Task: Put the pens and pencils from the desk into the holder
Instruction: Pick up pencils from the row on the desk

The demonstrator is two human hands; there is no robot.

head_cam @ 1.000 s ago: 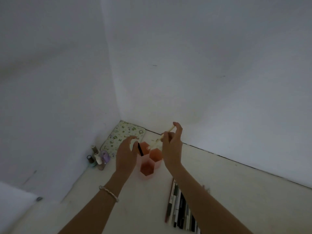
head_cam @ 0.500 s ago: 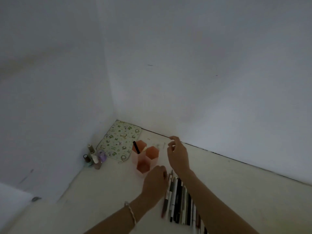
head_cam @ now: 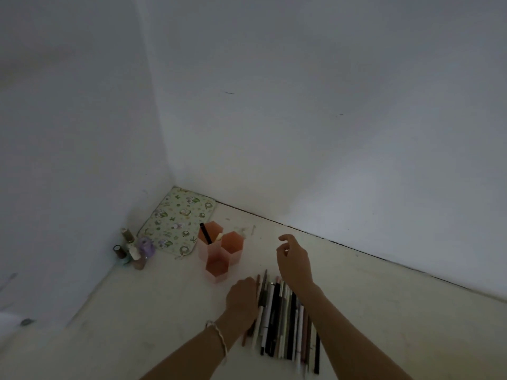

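A pink holder [head_cam: 219,255] made of three hexagonal cups stands on the white desk [head_cam: 384,311]. A black pen [head_cam: 205,233] leans in its back-left cup, and a pale pencil end [head_cam: 219,237] shows beside it. Several pens and pencils [head_cam: 282,322] lie side by side in front of the holder. My left hand [head_cam: 242,300] rests knuckles-up on the left edge of that row, its fingertips hidden. My right hand [head_cam: 295,263] hovers above the far end of the row, right of the holder, with its fingers apart and nothing in them.
A floral pouch [head_cam: 178,220] lies in the wall corner behind the holder. Several small bottles [head_cam: 134,249] stand to its left against the wall. White walls close off the desk at the back and the left.
My right hand has let the pale pencil go into the holder and drawn back to the right. My left hand has come down from the holder onto the row of pens.
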